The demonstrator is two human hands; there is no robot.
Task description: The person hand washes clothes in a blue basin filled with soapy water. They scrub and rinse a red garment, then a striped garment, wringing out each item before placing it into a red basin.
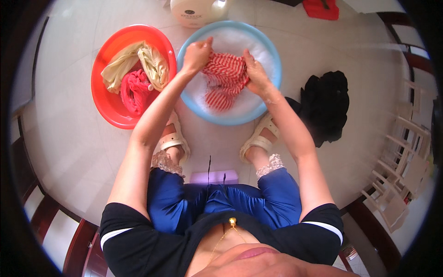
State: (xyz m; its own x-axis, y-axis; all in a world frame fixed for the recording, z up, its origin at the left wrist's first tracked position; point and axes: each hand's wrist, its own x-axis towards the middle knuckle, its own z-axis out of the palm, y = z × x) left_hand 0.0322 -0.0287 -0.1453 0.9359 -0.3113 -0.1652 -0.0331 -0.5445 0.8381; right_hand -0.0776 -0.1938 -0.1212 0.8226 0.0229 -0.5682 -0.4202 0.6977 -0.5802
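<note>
A red-and-white striped cloth garment [224, 69] is stretched between my two hands over a light blue basin [201, 114] full of white suds [256, 51]. My left hand [197, 56] is closed on the cloth's upper left part. On its right side, my right hand [256, 73] grips the fabric, with the thumb and fingers partly showing. The cloth's lower end hangs down to the foam. Wet suds cling to my right wrist.
An orange-red basin [107, 108] at the left holds a cream garment [154, 67] and a pinkish-red one [135, 92]. Behind the blue basin stands a white jug [196, 13]. Black clothing [325, 106] lies on the floor at right. White chairs [397, 184] stand farther right.
</note>
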